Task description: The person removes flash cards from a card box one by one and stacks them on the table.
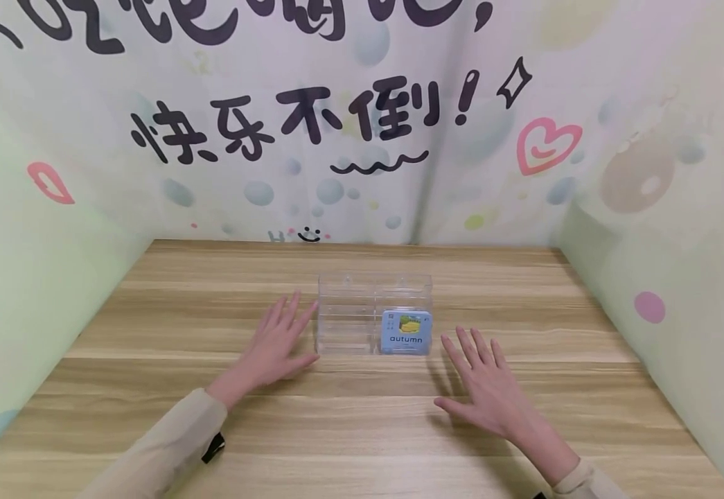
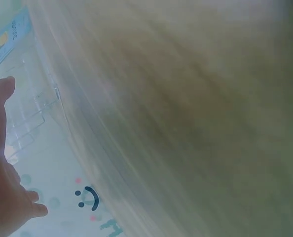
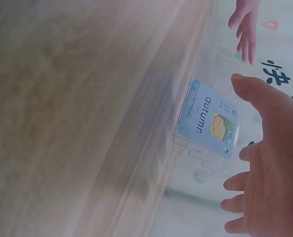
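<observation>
Squarely between both hands' spread fingers (image 1: 287,312) stands the clear organizer (image 1: 349,319).

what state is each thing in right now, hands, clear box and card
left hand: open, fingers spread, flat on the table beside the organizer's left side, holding nothing
right hand: open, fingers spread, on the table right of the organizer, holding nothing
clear acrylic organizer: upright on the wooden table, left compartment empty
autumn card: standing upright in the right front slot, face toward the person

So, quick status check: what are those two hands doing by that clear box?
Left hand open, beside clear organizer. Right hand open, flat on table. Autumn card stands in right compartment. Nothing blocking.
</observation>
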{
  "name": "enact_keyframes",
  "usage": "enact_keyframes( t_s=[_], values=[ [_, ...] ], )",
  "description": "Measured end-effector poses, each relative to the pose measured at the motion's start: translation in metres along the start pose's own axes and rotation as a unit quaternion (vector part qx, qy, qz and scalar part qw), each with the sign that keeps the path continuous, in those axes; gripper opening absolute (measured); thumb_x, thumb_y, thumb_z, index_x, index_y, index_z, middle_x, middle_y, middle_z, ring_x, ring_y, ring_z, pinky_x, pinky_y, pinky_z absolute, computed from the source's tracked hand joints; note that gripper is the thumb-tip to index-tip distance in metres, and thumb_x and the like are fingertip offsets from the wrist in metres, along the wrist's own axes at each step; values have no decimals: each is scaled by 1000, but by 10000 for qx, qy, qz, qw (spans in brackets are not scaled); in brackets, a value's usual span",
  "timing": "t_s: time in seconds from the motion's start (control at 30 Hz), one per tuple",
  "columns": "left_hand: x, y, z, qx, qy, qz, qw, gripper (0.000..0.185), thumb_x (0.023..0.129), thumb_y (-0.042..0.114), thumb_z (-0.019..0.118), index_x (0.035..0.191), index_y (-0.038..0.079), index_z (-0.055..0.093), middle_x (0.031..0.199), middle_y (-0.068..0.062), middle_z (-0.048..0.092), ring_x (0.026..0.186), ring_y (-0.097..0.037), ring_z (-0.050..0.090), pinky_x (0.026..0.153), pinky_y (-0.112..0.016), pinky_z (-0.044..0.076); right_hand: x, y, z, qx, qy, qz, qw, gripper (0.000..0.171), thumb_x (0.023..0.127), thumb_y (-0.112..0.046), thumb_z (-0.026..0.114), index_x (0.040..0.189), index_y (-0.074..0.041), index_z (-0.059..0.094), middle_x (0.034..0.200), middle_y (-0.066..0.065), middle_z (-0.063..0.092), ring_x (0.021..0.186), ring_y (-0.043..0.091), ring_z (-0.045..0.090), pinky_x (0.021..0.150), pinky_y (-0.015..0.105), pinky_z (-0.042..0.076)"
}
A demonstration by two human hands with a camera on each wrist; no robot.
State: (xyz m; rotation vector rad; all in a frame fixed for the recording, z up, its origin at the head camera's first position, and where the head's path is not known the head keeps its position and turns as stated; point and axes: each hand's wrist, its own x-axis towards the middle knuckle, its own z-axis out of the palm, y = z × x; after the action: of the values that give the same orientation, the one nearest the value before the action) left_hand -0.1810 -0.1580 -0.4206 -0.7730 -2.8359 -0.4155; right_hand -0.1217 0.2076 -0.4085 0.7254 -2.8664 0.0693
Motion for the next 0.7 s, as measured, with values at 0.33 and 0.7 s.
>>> enact_keyframes(
  t_s=[0.33,0.7],
  values=[
    [10,-3,6,253,241,198,9992,97,72,50,69,145,12,18,147,-25,10,133,-45,11,106,-58,12,-1,-1,1,-33,9,-21,10000,91,77,-58,59,143,-7,23,148,20,19,134,39,16,105,57,17],
    [16,-1,7,221,164,167,9995,97,73,48,70,146,13,16,148,-23,6,134,-43,5,108,-55,9,-2,-2,1,104,-58,41,9999,90,77,-57,60,143,-7,23,148,19,18,135,38,13,107,55,12]
  ],
)
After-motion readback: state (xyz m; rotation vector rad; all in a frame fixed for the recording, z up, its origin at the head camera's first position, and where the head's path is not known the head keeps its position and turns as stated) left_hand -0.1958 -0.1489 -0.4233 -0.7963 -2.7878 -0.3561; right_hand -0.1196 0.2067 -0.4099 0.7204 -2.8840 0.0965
